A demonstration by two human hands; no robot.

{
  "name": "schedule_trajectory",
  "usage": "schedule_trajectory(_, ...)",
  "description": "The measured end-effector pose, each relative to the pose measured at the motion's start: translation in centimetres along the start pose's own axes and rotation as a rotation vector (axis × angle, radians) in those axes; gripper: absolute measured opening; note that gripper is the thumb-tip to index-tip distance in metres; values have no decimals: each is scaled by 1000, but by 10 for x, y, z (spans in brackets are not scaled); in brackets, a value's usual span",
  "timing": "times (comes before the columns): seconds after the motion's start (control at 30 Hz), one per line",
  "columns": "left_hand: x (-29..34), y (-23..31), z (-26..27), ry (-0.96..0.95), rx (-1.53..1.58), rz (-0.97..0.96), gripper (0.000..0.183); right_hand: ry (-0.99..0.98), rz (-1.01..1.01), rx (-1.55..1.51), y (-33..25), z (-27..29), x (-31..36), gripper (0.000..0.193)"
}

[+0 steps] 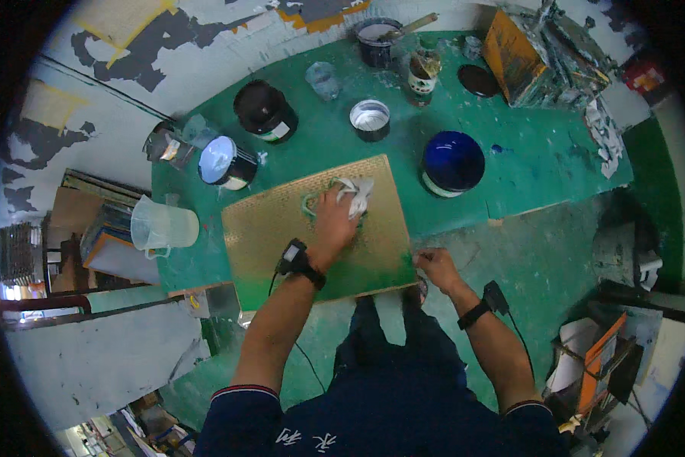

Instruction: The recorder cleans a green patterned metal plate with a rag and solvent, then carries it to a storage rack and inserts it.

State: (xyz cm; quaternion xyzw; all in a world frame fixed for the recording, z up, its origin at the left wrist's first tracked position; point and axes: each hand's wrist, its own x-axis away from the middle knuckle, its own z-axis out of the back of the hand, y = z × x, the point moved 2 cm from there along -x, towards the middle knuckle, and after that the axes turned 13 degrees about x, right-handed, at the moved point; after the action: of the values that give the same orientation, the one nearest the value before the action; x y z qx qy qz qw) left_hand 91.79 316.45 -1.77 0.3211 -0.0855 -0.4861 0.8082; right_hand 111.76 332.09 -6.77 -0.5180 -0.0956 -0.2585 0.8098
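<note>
Panel [278, 221] is shining gold, near side green.
Left hand [335, 225] is clutching rag [361, 196]; right hand [438, 268], half-curled, is touching panel's edge.

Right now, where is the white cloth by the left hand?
In the head view, the white cloth is bunched at the left hand, over the upper right part of the gold-and-green panel, left of the pot with deep blue inside.

Head view, left lens of your pair: looks steeply down over your shirt [388, 404], facing out across the bench [525, 175]. Near: both your forearms [278, 327] fit in, panel [274, 244] mid-frame. Wide: wall [213, 57] along the top, floor [525, 263] at right, bench's far edge bowed, frame corners black.
</note>
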Motion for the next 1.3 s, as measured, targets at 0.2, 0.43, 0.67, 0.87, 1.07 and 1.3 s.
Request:
schedule_trajectory(0.2,63,65,-48,-20,28,-84,30,-15,10,-35,15,2,-6,19)
schedule_trajectory(0.43,56,36,13,144,45,294,29,-97,-61,-155,7,8,-5,15)
schedule_trajectory(0.67,57,72,-38,112,211,169,49,-182,-231,-379,-1,14,0,18)
schedule_trajectory(0.87,75,95,-76,54,44,-80,46,-225,-405,-674,9,19,-2,30)
schedule_trajectory(1.07,45,63,-8,126,133,259,43,-390,-292,-636,13,20,-12,53)
schedule_trajectory(1.3,110,74,-42,-41,208,71,40,-315,-370,-414,-1,13,-19,44)
